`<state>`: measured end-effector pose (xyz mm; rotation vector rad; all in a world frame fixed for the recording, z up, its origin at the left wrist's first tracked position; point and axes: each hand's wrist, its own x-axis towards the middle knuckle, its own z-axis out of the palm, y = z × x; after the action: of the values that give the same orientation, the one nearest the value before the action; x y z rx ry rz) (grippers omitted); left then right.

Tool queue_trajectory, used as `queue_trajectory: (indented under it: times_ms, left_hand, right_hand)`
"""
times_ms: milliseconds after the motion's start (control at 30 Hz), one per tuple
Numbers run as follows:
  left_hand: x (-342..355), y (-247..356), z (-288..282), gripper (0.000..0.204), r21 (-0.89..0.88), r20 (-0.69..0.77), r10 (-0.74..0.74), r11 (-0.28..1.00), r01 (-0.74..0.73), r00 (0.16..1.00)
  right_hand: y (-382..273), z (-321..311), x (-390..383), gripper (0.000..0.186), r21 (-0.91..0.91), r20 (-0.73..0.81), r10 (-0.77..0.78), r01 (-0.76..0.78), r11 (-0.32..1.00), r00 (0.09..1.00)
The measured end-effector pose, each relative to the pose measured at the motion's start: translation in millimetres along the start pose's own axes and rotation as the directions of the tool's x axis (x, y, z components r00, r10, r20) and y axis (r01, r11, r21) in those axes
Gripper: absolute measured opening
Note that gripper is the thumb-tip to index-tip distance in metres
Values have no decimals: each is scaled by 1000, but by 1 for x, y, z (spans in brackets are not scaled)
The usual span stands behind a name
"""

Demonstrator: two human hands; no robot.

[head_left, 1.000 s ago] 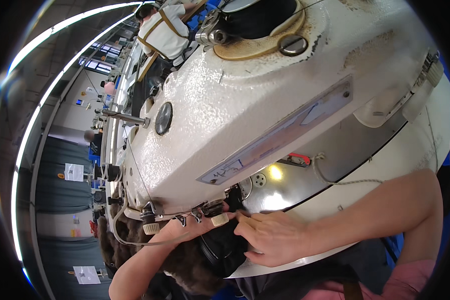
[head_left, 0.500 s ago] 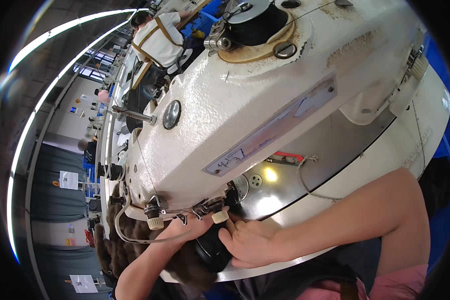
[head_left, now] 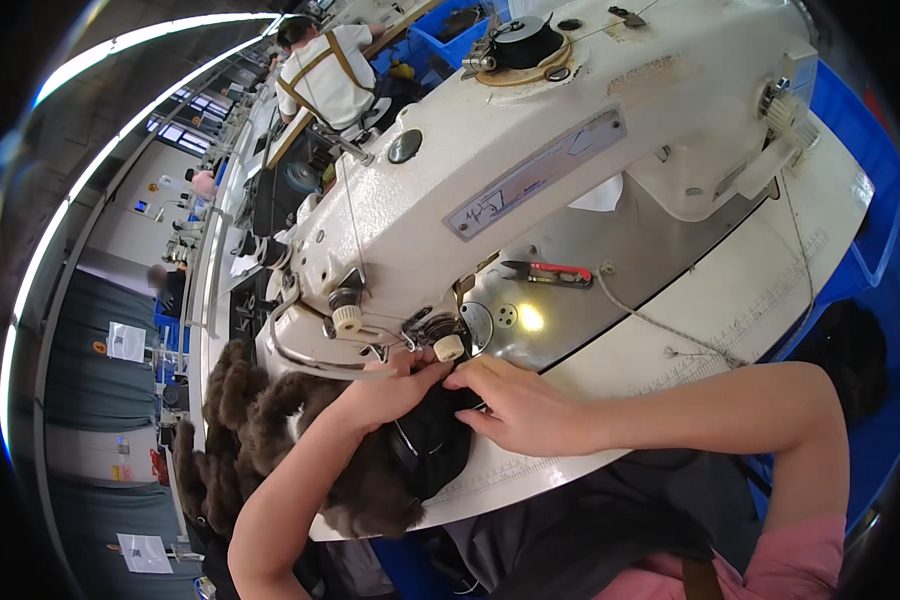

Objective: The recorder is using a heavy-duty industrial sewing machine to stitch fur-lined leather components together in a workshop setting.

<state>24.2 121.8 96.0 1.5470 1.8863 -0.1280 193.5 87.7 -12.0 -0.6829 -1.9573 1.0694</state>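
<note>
- Black fabric (head_left: 443, 440): lay beside the sewing machine (head_left: 400, 240), near its front end.
- Left hand (head_left: 390, 392): touched fabric; grip could not be told.
- Right hand (head_left: 522, 408): fingers pinched fabric.
- Change: view drew back; handling apparently continued.

Left hand (head_left: 380, 398) and right hand (head_left: 520, 408) hold black fabric (head_left: 444, 452) beside a sewing machine (head_left: 410, 225).

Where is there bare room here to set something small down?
The metal plate between the red-handled snips and cord, and the pale tabletop between cord and right forearm. Crowded: the sewing machine's needle end, where the left hand, right hand, black fabric and brown fur bunch.
</note>
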Motion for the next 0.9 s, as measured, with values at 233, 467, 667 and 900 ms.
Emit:
queue_trajectory:
  times_ms: [233,467,667,900]
  left_hand:
    - [28,-38,1,18,-385,120,75,923,-23,990]
    - [17,-10,-7,23,-74,159,12,997,-1,987]
    - [24,-24,-1,24,-229,52,176,960,-160,983]
    - [30,-23,15,24,-18,-16,267,964,-267,964]
  right_hand:
    - [0,0,12,34,-166,-106,-254,235,958,961]
    - [-7,8,5,27,-134,-28,-30,26,991,999]
    - [-7,12,23,25,109,-101,75,-64,992,992]
    - [-20,7,5,23,161,-2,284,-280,947,959]
